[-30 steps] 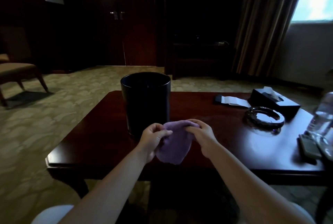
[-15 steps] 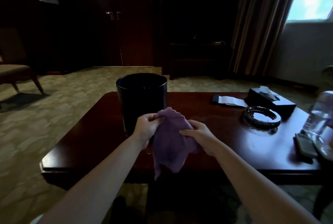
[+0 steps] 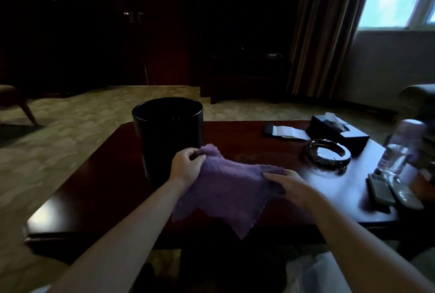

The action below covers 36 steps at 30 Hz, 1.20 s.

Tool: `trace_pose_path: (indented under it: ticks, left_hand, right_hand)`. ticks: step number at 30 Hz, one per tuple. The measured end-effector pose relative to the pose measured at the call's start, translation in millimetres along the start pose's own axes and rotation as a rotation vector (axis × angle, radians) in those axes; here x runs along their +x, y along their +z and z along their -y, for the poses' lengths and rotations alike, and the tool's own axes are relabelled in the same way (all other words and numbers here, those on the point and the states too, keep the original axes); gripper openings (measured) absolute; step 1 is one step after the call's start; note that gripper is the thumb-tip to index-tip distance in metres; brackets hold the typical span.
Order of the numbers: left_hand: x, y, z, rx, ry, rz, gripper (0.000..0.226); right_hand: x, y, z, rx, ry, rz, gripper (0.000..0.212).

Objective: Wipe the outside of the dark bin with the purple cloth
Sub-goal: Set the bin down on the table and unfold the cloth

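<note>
1. one dark bin (image 3: 167, 137) stands upright on the dark wooden table (image 3: 94, 186), toward its left side.
2. one purple cloth (image 3: 226, 189) is spread in front of the bin, between two hands.
3. the left hand (image 3: 187, 166) pinches the cloth's upper corner, just beside the bin wall.
4. the right hand (image 3: 290, 185) grips the cloth's right edge, fingers curled over it.
5. to the right: one tissue box (image 3: 337, 133), one round ashtray (image 3: 327, 155), one clear bottle (image 3: 400, 149).
</note>
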<state>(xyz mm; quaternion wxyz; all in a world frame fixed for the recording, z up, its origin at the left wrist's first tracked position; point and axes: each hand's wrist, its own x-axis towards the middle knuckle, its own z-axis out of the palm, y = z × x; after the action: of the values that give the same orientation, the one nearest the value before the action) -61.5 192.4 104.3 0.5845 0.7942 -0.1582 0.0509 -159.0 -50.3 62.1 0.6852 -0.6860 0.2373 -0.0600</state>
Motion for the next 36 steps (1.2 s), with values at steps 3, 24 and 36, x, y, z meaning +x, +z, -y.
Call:
trace_pose_path:
  ticks: [3,24,36]
  left_hand:
    - [5.7,17.2,4.8,-0.015,-0.240,0.127,0.005]
    - [134.8,174.7,74.6,0.228,-0.442,0.204,0.024]
    - [167.1,215.1,117.9,-0.090,-0.539,-0.018,0.033]
  right_hand:
    - [9.9,-15.8,3.8,-0.021,-0.028,-0.103,0.012]
    - [187.2,-69.8,-19.3,-0.659,-0.031,-0.481,0.030]
    - [252.2,-40.6,-48.9,-0.287,-0.069,-0.588,0.017]
